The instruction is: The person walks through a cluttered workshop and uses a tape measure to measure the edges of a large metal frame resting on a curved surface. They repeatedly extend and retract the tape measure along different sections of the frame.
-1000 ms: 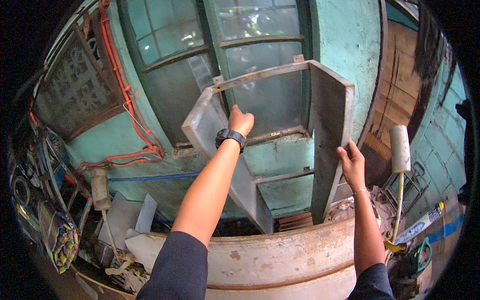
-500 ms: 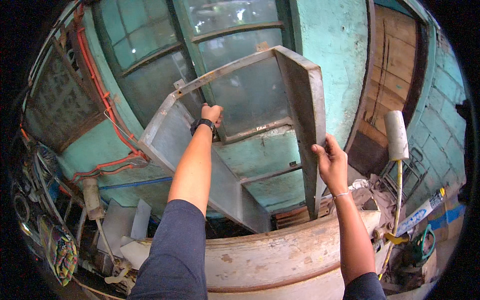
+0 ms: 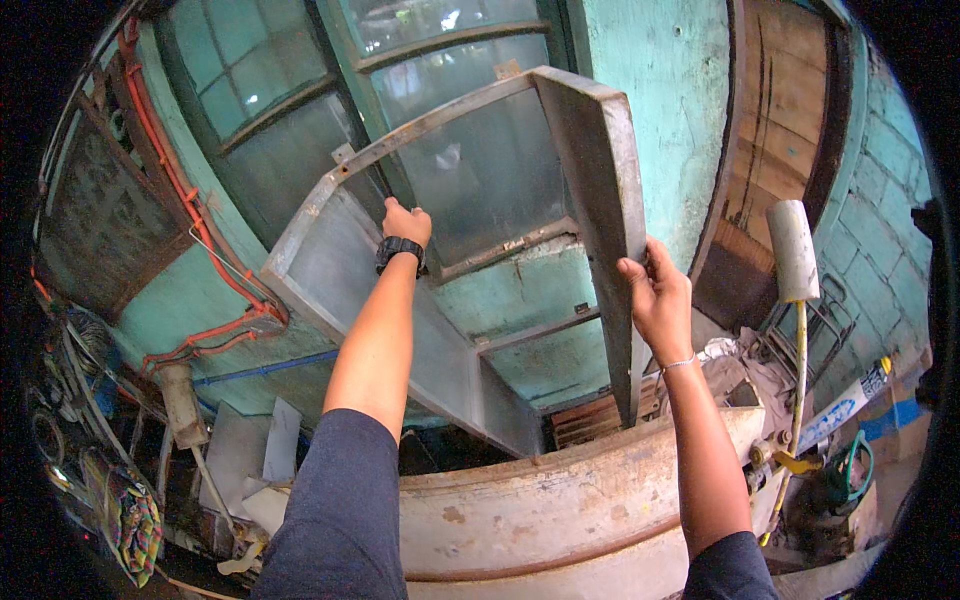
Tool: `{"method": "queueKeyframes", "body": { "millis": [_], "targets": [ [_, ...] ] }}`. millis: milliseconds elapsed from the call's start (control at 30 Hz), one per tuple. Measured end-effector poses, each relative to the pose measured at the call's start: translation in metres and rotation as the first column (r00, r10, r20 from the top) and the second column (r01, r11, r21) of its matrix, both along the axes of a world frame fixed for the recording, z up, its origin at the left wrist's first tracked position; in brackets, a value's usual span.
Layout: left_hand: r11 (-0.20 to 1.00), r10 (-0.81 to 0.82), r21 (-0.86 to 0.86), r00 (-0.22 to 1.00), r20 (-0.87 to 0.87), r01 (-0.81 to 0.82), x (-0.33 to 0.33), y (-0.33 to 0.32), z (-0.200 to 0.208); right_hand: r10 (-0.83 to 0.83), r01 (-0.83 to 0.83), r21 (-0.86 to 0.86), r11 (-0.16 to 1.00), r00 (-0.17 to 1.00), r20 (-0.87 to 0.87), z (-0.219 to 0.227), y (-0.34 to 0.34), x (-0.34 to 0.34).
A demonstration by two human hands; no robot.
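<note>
At frame centre, the left hand [image 3: 405,222] and right hand [image 3: 655,295] each close their grip on the grey metal frame [image 3: 590,170].

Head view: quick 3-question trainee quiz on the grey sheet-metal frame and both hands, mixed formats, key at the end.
1. True or false: the right hand grips the edge of the grey sheet-metal frame's right side panel.
2. What is on the left hand's wrist? A) black wristwatch B) red cable C) nothing
3. Fill in: below the frame lies a curved, rust-stained ____ drum.

Key: 1 true; 2 A; 3 metal.
</note>
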State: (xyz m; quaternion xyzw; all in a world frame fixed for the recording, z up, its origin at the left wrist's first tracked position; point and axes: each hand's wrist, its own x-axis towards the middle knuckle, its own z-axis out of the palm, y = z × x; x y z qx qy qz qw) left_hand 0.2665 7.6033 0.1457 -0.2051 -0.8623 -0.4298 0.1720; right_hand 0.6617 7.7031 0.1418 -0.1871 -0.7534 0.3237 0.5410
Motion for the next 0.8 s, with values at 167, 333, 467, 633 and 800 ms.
{"method": "queueKeyframes", "body": {
  "millis": [167,333,467,633,800],
  "targets": [
    [0.999,-0.018,-0.029,0.999,0.029,0.018,0.006,-0.003,-0.003,-0.046,0.045,0.023,0.999,0.998,0.044,-0.012,-0.005,0.0],
    [0.967,-0.157,0.191,0.984,-0.087,0.171,0.051,-0.029,-0.002,0.0,0.002,-0.055,0.999,0.999,0.034,-0.016,-0.015,-0.004],
    [0.881,-0.304,0.217,0.854,-0.422,0.421,0.18,-0.128,0.029,0.15,-0.152,-0.024,0.988,0.987,-0.06,-0.003,-0.022,0.013],
    [0.92,0.028,0.329,0.8,-0.6,0.214,0.248,-0.248,-0.041,0.072,-0.072,-0.027,0.997,0.997,-0.025,-0.022,-0.035,0.023],
    [0.875,0.102,0.485,0.971,-0.214,0.015,0.24,-0.31,-0.091,-0.011,0.014,0.058,0.998,0.999,-0.041,-0.03,-0.033,0.013]
  ]
}}
